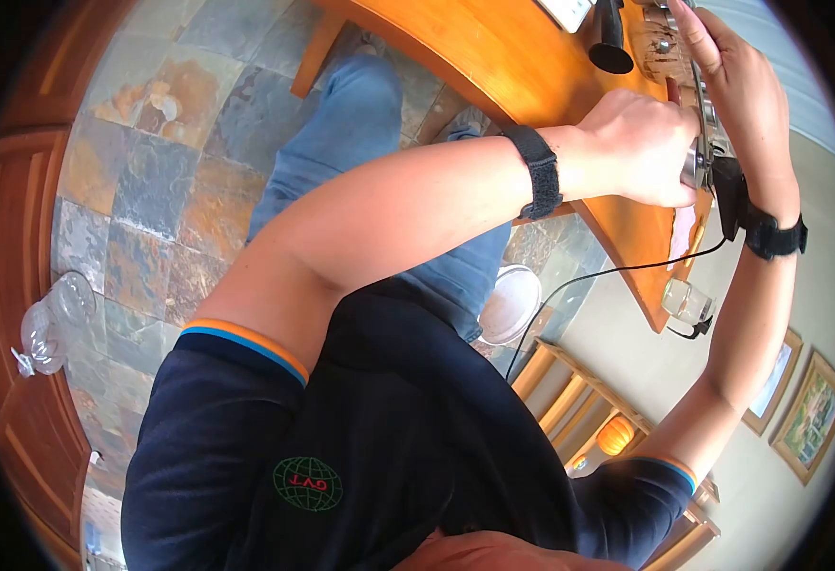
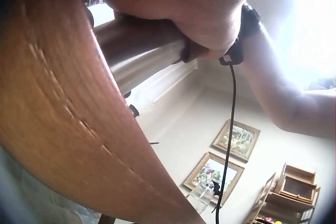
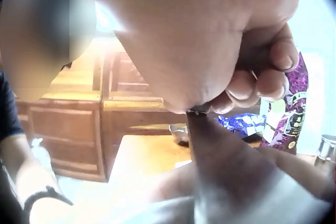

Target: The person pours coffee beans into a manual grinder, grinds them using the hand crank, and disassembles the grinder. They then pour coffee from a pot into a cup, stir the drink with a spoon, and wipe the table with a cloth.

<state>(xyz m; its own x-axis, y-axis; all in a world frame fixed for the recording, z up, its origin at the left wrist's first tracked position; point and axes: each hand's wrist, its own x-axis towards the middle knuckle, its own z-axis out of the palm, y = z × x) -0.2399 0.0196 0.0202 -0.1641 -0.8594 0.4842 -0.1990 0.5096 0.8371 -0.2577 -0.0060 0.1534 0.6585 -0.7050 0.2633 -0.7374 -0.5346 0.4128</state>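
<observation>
The brushed-steel cylindrical canister [image 1: 701,143] lies at the far edge of the orange wooden table [image 1: 493,57], held between both hands. Our left hand [image 1: 641,143] has fingers curled tight around its body [image 2: 142,50]; our right hand [image 1: 736,86] grips its upper end, fingers curled. We judge it rigid, smooth, probably slippery, best gripped round the barrel.
</observation>
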